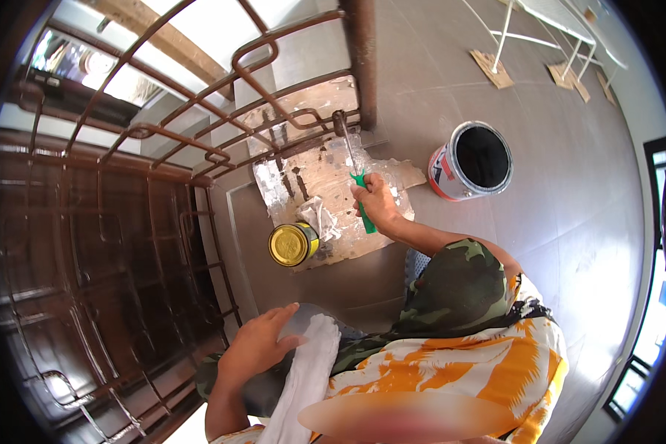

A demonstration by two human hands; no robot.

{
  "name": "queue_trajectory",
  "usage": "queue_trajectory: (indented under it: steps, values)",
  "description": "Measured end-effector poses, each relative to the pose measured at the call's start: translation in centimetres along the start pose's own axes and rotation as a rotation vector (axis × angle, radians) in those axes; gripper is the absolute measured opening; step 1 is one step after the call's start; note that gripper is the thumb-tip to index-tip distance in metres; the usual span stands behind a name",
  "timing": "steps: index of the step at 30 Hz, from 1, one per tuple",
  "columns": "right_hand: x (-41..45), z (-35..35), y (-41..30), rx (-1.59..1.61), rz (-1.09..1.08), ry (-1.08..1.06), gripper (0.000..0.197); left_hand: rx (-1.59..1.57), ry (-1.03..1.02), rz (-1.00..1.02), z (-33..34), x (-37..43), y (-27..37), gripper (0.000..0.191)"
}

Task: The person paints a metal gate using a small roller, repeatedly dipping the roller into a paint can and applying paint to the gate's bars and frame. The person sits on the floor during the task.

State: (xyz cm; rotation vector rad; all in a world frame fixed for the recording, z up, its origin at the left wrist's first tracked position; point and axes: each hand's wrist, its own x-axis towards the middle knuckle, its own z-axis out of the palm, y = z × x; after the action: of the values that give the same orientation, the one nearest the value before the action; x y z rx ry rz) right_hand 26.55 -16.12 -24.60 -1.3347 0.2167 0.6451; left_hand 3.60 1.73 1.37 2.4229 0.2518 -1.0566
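My right hand [378, 204] grips the green handle [368, 223] of a small paint roller. Its thin metal rod leads up to a brown-stained roller head [339, 123], which meets the low end of the brown metal grille [288, 117] beside the post [362, 61]. Over my lap, my left hand [258, 347] is held with fingers apart and nothing in it. Close by that hand hangs a white cloth [309, 366]. Paint-stained cardboard [333, 172] lies beneath the roller, with a crumpled white rag [319, 217] and a can with a yellow lid [289, 246] at its near edge.
To the right, a large paint can [441, 172] holding dark contents stands on the grey tiled floor [544, 166]. Dark brown barred metalwork [100, 266] rises close on my left. White metal furniture [533, 39] rests its legs on cardboard pieces [491, 67] at the far right.
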Motion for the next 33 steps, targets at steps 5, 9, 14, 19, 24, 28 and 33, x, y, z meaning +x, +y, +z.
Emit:
queue_trajectory:
  steps: [5,9,14,19,24,28,33]
  values:
    - [0.1,0.3,0.1,0.093,-0.068,0.036,0.036,0.052,0.009,-0.003,0.0,0.3,0.0,0.069]
    - [0.5,2.2,0.1,-0.001,-0.036,-0.138,0.03,0.056,0.012,0.047,0.2,0.6,0.3,0.071]
    - [1.8,3.4,-0.5,-0.124,-0.025,-0.294,0.025,0.041,-0.042,-0.008,0.2,0.9,0.2,0.065]
    - [1.8,-1.1,-1.1,-0.22,-0.051,-0.101,0.026,0.021,-0.028,-0.063,0.6,0.6,-0.7,0.064]
    - [0.0,-4.2,-4.4,-0.43,-0.121,-0.191,0.029,0.011,-0.032,-0.06,0.4,0.9,-1.1,0.064]
    - [0.5,-3.9,-9.5,-0.603,-0.219,-0.301,0.031,0.028,-0.024,-0.03,0.0,1.4,-0.6,0.069]
    - [2.0,-3.2,-11.8,-0.601,-0.286,-0.314,0.032,-0.029,-0.042,-0.092,0.0,1.4,-0.2,0.07]
